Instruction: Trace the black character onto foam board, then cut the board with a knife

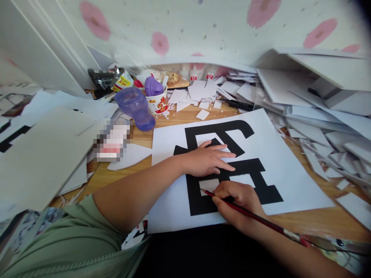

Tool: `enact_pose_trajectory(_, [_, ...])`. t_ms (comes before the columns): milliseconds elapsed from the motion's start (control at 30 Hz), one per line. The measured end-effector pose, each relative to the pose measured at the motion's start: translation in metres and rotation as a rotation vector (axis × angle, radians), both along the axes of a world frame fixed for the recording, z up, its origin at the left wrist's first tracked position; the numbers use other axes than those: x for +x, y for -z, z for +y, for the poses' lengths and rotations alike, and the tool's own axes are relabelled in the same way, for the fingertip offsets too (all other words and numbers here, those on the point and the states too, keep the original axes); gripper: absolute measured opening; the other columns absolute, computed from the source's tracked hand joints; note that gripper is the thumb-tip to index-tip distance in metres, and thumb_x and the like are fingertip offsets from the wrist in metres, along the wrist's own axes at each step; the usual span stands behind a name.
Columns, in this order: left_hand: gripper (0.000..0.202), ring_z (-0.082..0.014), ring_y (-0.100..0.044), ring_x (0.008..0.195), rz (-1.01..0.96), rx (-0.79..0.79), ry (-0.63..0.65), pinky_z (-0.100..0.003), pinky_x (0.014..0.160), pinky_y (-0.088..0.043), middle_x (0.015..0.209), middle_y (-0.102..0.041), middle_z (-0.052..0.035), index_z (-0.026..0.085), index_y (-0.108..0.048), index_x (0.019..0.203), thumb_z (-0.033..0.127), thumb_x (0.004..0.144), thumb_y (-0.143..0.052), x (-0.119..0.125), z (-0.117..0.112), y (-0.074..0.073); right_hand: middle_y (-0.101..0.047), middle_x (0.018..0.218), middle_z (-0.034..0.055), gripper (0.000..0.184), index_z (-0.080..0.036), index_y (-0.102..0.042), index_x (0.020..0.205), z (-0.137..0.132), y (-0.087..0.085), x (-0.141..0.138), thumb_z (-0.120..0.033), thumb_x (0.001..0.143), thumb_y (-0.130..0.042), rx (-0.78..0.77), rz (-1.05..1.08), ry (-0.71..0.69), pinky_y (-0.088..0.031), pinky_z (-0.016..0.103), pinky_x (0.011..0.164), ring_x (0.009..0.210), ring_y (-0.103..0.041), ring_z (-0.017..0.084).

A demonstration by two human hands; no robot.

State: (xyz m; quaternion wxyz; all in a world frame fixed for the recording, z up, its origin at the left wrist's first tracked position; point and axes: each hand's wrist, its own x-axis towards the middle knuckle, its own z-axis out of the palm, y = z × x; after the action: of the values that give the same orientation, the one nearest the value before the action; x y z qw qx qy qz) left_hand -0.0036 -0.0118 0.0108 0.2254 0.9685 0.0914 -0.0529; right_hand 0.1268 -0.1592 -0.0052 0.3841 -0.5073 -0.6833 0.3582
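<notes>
My left hand (209, 159) lies flat with its fingers spread, pressing on a large black character (199, 206) on a white sheet (168, 193). My right hand (239, 199) is closed around a slim red-and-black pencil (246, 211). The pencil's dark point rests at the left side of a pale rectangular opening within the black character, just below my left hand. A silver band and a reddish end show at the pencil's rear, over my right forearm. Part of the character lies hidden under my left hand.
A purple cup (135, 106) and a paper noodle tub (158, 101) stand behind the sheet. Left are a blurred-out flat object (114, 141) and stacked boards (43, 154). White offcuts (203, 90) cover the back; boards and scraps (319, 127) pile up on the right.
</notes>
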Motion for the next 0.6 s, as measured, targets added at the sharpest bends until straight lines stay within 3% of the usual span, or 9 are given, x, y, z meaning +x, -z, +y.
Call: enact_pose_trajectory(600, [0.043, -0.0222, -0.010, 0.145, 0.019, 0.014, -0.012, -0.059, 0.112, -0.005, 0.153, -0.028, 0.0034, 0.035, -0.051, 0.130, 0.019, 0.091, -0.051, 0.0001, -0.0006, -0.0007, -0.059, 0.063, -0.0008, 0.019, -0.020, -0.046, 0.063, -0.0030, 0.0007, 0.0046, -0.008, 0.076, -0.053, 0.049, 0.049, -0.088, -0.046, 0.025, 0.059, 0.067, -0.063, 0.015])
